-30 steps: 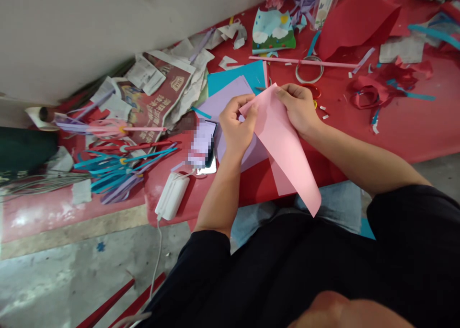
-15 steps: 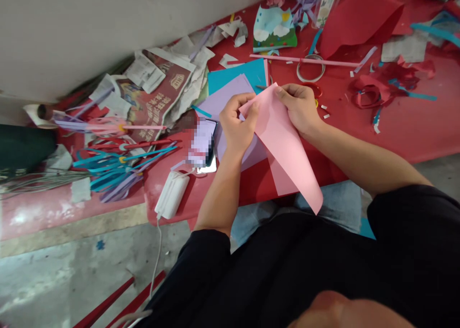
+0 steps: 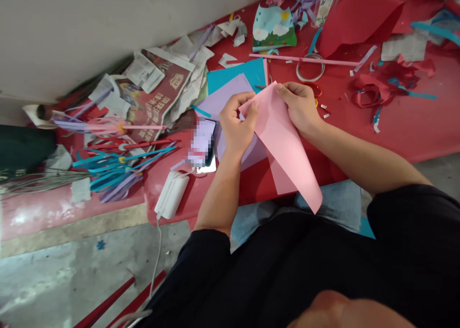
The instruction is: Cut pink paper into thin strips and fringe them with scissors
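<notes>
A sheet of pink paper (image 3: pixel 287 148) is held up over the red table (image 3: pixel 247 189), its lower end curling down past the table's front edge. My left hand (image 3: pixel 237 122) pinches the sheet's left corner between thumb and fingers. On the other side, my right hand (image 3: pixel 301 107) grips the top edge with thumb on the near face. Lilac paper (image 3: pixel 230 93) and blue paper (image 3: pixel 239 74) lie beneath and beyond the hands. A second pink sheet (image 3: pixel 282 175) shows below the held one. The tip of a pointed dark tool peeks out behind the paper; its kind is hidden.
Left of my hands lie a phone (image 3: pixel 203 136) and a white power strip (image 3: pixel 171 194). Crumpled newspaper (image 3: pixel 158 98) and blue paper strips (image 3: pixel 108 167) spread further left. Beyond are a roll of tape (image 3: pixel 311 68), a thin pink stick (image 3: pixel 334 62) and red paper (image 3: pixel 359 21).
</notes>
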Available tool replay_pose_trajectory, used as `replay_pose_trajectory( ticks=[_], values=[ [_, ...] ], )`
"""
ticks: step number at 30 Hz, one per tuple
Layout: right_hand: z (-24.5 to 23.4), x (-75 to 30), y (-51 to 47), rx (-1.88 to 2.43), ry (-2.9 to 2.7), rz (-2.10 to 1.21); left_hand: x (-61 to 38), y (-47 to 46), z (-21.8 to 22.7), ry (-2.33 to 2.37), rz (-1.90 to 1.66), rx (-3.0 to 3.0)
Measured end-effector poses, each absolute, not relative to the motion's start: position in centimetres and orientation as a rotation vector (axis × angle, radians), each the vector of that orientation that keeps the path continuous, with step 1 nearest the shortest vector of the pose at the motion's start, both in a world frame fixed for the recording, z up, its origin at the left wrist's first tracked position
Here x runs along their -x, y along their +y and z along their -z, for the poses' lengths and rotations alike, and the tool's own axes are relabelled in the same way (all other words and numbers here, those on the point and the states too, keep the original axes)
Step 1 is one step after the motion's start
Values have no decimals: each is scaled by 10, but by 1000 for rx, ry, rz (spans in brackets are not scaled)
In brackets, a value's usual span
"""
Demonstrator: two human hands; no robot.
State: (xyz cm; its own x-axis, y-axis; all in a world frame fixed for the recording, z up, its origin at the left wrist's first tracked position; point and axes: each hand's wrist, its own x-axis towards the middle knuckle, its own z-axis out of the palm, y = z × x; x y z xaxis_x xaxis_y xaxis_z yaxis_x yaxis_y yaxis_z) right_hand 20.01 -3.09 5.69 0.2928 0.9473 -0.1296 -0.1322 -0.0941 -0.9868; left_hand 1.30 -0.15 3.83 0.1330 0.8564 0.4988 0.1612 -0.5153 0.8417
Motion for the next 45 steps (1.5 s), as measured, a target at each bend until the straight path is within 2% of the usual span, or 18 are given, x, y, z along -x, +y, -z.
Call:
replay_pose_trajectory(
  ticks=[8,22,28,33,39,45],
  values=[
    [-49,-204,-25,1321,-897,-997,-14,-1,-37,1002,-1367,-1783],
    [-59,-203,-24,1223,-790,-998,-13,-2,-33,993,-1370,-1845],
    [-59,-205,-24,1217,-836,-1046,-15,-4,-45,1095,-1354,-1805],
    [-60,-205,-28,1200,-888,-1211,-10,4,-43,1128,-1426,-1770],
    [-53,-205,-25,1275,-912,-1173,-5,9,-34,1081,-1402,-1799],
    [-58,-206,-29,1286,-892,-1189,-4,14,-29,1016,-1534,-1784]
  ],
)
